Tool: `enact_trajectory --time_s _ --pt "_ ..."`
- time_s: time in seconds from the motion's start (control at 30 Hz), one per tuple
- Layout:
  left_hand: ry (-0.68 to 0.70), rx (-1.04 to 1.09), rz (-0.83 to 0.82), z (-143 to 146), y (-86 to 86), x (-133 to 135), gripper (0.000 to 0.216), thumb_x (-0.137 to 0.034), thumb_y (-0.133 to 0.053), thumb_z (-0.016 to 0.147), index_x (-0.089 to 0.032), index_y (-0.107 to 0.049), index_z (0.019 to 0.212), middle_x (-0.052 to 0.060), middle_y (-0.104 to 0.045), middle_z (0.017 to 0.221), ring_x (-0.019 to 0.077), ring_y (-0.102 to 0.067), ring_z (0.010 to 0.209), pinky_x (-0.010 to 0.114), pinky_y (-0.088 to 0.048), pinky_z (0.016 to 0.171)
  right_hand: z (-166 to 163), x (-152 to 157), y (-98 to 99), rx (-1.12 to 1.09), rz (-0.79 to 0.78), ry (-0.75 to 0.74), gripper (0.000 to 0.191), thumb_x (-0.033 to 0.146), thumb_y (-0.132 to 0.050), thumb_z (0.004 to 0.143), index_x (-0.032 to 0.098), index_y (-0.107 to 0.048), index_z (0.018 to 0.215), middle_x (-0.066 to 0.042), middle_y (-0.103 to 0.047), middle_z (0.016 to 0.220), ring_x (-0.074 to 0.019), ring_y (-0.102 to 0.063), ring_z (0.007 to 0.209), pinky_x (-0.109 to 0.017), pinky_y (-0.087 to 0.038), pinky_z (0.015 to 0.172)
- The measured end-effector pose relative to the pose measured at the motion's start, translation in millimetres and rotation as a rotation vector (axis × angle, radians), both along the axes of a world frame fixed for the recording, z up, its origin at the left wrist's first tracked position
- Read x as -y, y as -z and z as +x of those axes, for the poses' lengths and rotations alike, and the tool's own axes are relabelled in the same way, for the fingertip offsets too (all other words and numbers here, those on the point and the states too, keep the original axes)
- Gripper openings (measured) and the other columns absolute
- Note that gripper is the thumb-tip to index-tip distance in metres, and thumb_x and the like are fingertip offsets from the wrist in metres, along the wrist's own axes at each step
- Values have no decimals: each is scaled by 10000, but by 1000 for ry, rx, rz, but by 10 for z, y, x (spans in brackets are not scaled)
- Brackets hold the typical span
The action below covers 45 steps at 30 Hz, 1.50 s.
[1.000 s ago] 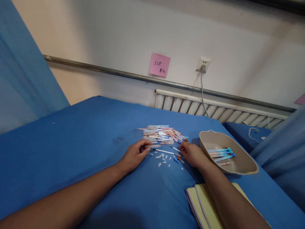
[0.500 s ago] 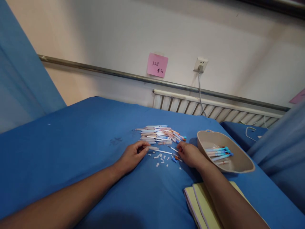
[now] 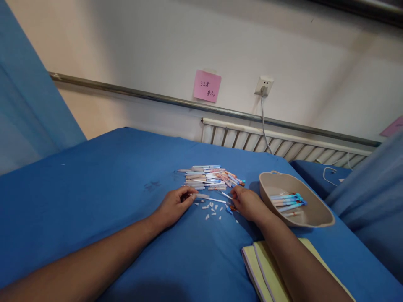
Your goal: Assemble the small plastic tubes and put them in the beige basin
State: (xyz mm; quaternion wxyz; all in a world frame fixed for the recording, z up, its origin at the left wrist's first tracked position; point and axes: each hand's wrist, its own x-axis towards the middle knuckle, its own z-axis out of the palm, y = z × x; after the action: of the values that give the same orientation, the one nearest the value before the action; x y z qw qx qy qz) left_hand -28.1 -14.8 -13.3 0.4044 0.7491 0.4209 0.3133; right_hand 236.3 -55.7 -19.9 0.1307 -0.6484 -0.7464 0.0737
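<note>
Itemwise, left hand (image 3: 174,204), pinching a pale pen barrel (image 3: 202,196) pointing rightward from its fingertips; right hand (image 3: 249,203), closed on a thin white stick (image 3: 227,195); pen pile (image 3: 208,176), just beyond both; white tips (image 3: 211,205), between them; beige basin (image 3: 315,209), right of the right hand.

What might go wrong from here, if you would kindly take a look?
The small white pieces lie loose between the left hand and right hand; a sweep of either could scatter them.

The pile of pens lies just beyond the hands, with some pens crossing others, so a bump might make some roll.

The beige basin sits beside the right forearm, which might nudge it.
</note>
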Motion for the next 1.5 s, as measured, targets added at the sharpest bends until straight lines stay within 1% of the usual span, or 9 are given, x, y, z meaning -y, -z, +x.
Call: enact_trajectory --time_s 0.13,0.27,0.37,0.5,0.7,0.87,1.1,1.3,1.5 --pt "-22 -2 8 1 0 0 308 -410 -526 788 -166 -630 944 20 -630 800 177 -568 733 291 -462 689 -26 1 -26 -11 28 -25 209 162 -497 824 171 -566 1022 -76 -662 944 -178 -605 823 -249 -385 720" --pt "-34 2 11 -4 -14 -8 312 -421 -517 791 -170 -632 936 9 -620 773 174 -561 729 288 -462 688 -52 5 -39 -43 48 -91 155 136 -502 817 181 -577 945 -59 -643 918 -160 -582 820 -234 -380 727" --pt "-58 28 -3 -12 -19 -19 311 -429 -515 790 -169 -631 913 5 -615 757 171 -559 721 279 -462 673 -82 19 -52 -76 92 -148 129 123 -502 816 184 -570 907 -43 -624 887 -154 -565 826 -230 -375 737" --pt "-63 62 -29 -18 -7 -32 312 -434 -512 794 -171 -625 918 1 -611 761 164 -558 719 261 -459 655 -123 51 -78 -87 129 -189 132 136 -484 840 190 -548 942 -40 -600 906 -154 -549 831 -237 -366 731" --pt "-73 97 -56 -19 -4 -37 324 -443 -508 795 -174 -621 937 3 -615 770 163 -563 714 265 -457 656 -158 99 -109 -64 110 -252 134 159 -447 874 192 -538 967 -53 -570 942 -161 -539 855 -245 -375 745" --pt "-78 124 -65 -12 -2 -33 319 -439 -526 782 -166 -617 919 0 -603 757 158 -550 708 267 -449 663 -177 123 -134 -52 88 -250 139 167 -431 888 191 -539 972 -60 -558 959 -164 -540 880 -245 -386 769" --pt "-31 116 -74 -7 -16 -21 313 -435 -527 783 -158 -618 897 -3 -583 741 153 -523 697 249 -426 644 -177 117 -125 -26 89 -266 149 192 -420 905 191 -545 986 -63 -553 965 -174 -540 907 -259 -392 794" --pt "-31 133 -87 0 -13 -14 297 -419 -530 788 -155 -611 896 -7 -569 737 146 -510 693 242 -413 648 -194 130 -149 -18 84 -262 158 169 -430 896 197 -553 990 -65 -561 972 -173 -548 904 -263 -404 799" --pt "2 122 -84 0 -22 -5 293 -407 -538 791 -152 -622 907 4 -588 777 157 -528 737 256 -423 689 -196 122 -120 -61 138 -299 196 172 -434 899 198 -576 1032 -69 -569 981 -177 -556 916 -272 -420 809"
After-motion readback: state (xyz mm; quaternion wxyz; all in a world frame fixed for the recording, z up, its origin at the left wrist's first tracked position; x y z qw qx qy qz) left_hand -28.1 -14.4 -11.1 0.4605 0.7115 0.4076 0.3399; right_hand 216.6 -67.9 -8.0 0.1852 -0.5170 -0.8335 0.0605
